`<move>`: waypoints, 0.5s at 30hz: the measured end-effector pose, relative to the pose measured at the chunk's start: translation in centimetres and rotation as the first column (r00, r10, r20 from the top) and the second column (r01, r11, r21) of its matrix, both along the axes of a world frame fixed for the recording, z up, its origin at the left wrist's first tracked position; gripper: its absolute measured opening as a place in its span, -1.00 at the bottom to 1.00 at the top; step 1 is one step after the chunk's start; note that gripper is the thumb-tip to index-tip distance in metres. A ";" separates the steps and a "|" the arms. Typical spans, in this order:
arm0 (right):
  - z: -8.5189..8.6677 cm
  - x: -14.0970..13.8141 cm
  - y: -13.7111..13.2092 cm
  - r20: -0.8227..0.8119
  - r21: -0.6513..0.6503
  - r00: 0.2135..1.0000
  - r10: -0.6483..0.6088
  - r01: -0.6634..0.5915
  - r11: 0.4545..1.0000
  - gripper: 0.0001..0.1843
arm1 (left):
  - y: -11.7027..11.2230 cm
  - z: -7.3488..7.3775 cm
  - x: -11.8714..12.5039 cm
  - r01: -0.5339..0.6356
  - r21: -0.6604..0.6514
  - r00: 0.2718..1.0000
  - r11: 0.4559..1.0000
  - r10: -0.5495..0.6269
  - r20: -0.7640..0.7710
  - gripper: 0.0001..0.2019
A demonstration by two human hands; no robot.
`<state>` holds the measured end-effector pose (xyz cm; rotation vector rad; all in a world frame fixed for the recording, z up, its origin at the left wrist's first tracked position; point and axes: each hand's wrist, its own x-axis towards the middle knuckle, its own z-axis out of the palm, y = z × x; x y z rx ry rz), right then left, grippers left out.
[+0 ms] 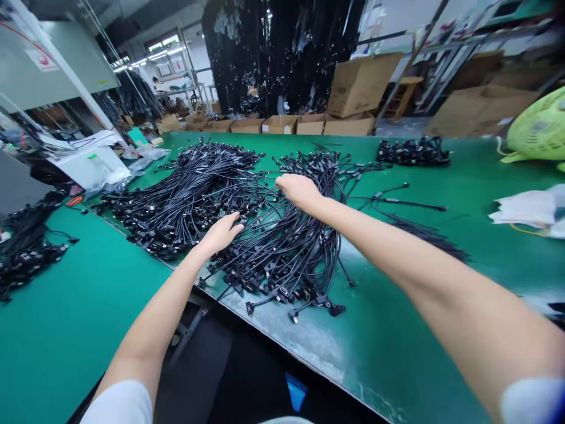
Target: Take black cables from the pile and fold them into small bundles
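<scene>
Green tabletop (397, 353) stretching right, edge (282, 347) by cable pile (286, 244) | left hand (223, 233): spread | right hand (300, 191): curled, hold unclear

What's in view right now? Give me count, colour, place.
tables: two, green, left and centre
large cable heaps: two, black, centre table
smaller cable heap: one, black, left table
cable bundle: one, black, centre table, far right
cardboard boxes: several, brown, background
sheeting: uncounted, black, background
slotted object: one, lime, right edge
papers: uncounted, white, upper left
cloth-like items: uncounted, white, right
left hand: one, bare, between heaps
right hand: one, bare, over right heap
sleeves: two, white, bottom corners
</scene>
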<state>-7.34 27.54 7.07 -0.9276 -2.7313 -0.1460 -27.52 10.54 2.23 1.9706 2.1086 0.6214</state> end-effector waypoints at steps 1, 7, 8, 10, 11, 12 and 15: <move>1.4 0.7 -0.5 -0.018 0.040 1.000 0.013 -0.012 0.999 -0.65 | -0.1 0.2 0.4 0.034 0.010 0.998 0.999 -0.034 0.050 -0.59; 10.9 5.5 -6.8 -0.176 0.405 0.971 0.164 -0.081 0.911 -0.52 | -3.3 5.2 4.6 0.163 0.285 0.918 0.944 -0.251 0.306 -0.71; 12.2 6.2 -7.5 -0.190 0.447 0.970 0.153 -0.054 0.893 -0.50 | -4.0 6.4 4.7 0.127 0.377 0.921 0.917 -0.251 0.299 -0.74; 14.2 7.6 -8.0 -0.222 0.476 0.973 0.057 0.057 0.878 -0.45 | -5.2 8.6 4.3 0.014 0.570 0.940 0.822 -0.204 0.273 -0.75; 14.8 8.4 -7.8 -0.240 0.459 0.971 -0.023 0.135 0.878 -0.39 | -5.6 9.4 3.6 -0.050 0.646 0.952 0.762 -0.158 0.261 -0.74; 15.1 9.3 -7.4 -0.251 0.428 0.961 -0.114 0.216 0.878 -0.29 | -5.9 10.1 2.8 -0.108 0.697 0.962 0.709 -0.102 0.253 -0.74; 14.6 12.7 -6.0 -0.213 0.330 0.908 -0.361 0.414 0.848 0.02 | -6.3 10.6 -0.1 -0.182 0.678 0.973 0.712 0.032 0.227 -0.73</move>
